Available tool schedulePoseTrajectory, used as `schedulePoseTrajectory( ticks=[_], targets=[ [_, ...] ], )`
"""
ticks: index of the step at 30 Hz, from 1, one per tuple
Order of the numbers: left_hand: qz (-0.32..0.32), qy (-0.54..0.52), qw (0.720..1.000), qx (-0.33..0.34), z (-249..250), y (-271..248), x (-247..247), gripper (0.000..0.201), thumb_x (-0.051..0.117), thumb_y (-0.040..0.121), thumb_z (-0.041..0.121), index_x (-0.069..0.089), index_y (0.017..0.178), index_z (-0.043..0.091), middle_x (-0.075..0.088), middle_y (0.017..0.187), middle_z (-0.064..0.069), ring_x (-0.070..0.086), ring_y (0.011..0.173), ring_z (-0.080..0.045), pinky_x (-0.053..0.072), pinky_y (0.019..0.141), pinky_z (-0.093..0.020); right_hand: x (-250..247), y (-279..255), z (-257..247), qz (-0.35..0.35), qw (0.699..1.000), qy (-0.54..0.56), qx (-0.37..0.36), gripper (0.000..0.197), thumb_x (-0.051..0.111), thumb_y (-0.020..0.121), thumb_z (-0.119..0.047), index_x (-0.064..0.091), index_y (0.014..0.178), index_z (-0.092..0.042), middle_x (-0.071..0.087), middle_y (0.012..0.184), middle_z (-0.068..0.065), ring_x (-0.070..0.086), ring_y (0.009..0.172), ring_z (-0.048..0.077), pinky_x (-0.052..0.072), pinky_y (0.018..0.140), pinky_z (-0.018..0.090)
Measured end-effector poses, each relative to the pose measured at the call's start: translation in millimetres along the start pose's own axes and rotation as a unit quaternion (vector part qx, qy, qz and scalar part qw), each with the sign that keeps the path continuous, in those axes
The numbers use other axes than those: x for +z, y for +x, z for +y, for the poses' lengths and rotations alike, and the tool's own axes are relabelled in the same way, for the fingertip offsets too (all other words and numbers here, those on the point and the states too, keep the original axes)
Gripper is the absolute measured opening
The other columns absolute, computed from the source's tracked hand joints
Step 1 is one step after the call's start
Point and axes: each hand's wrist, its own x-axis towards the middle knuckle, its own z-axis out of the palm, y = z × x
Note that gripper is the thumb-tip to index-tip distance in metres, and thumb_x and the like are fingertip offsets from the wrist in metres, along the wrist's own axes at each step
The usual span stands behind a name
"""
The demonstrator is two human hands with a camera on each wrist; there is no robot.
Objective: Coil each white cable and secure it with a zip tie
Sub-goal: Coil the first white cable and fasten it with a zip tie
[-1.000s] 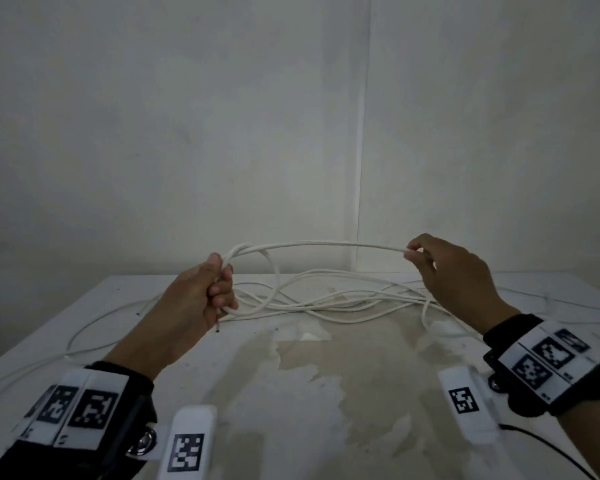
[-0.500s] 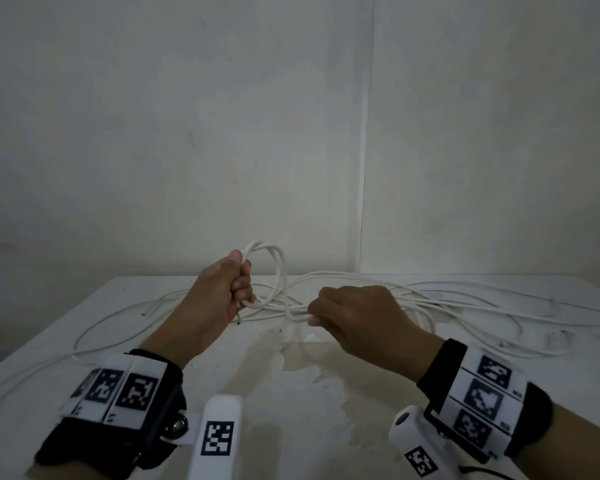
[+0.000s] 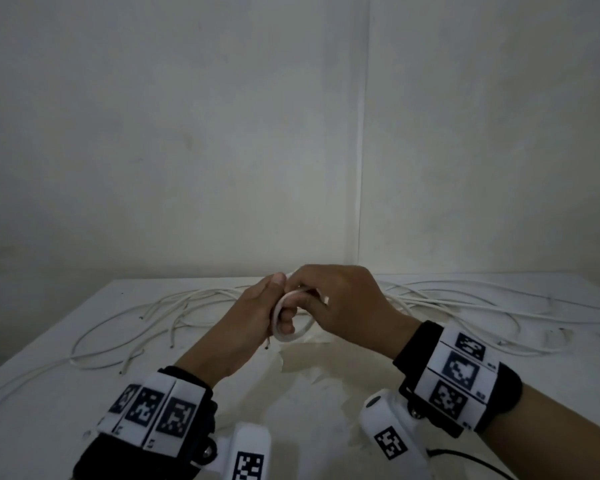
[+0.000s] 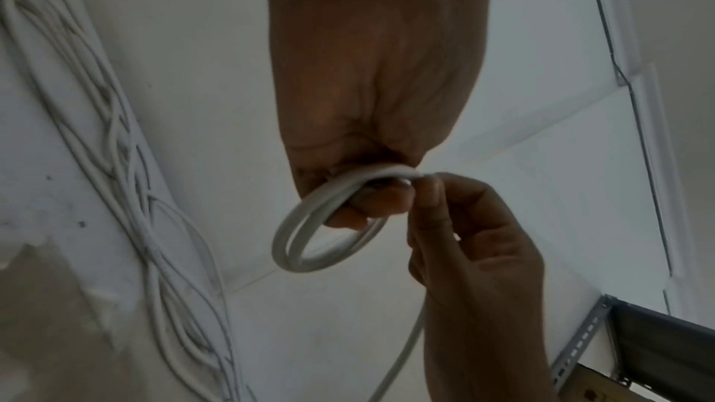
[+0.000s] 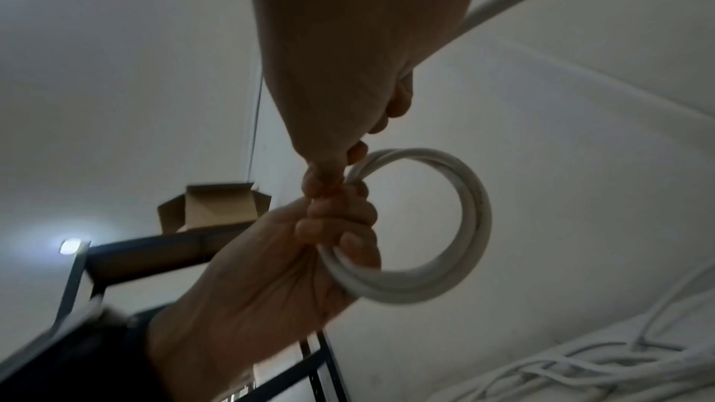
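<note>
White cable (image 3: pixel 284 327) coil gripped in left hand (image 3: pixel 253 317); right hand (image 3: pixel 343 299) pinches its top.

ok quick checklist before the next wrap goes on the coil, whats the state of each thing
1. Left hand grips the coil: ok.
2. Right hand pinches the cable at the coil's top: ok.
3. Loops lie together, about two turns: ok.
4. Free cable tail runs down from the right hand, untangled where visible: ok.
5. Rest of the tail clear of the loose cables on the table: cannot tell.
6. Zip tie within reach: cannot tell, none in view.
</note>
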Motion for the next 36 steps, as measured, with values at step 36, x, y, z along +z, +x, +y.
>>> schedulePoseTrajectory(
  ticks=[36],
  targets=[
    [0.16, -0.257, 0.953, 0.013, 25, 12, -31, 0.035, 0.034, 0.096, 0.025, 0.035, 0.062, 0.015, 0.024, 0.036, 0.011, 0.019, 0.026, -0.002, 0.019, 0.029, -0.013, -18, -38, 70, -0.103, 0.941, 0.124, 0.297, 0.026, 0.047, 0.095, -0.013, 0.063, 0.116, -0.016, 0.058, 0.071, -0.008, 0.05, 0.058, -0.005, 0.036, 0.058, 0.01]
  ],
)
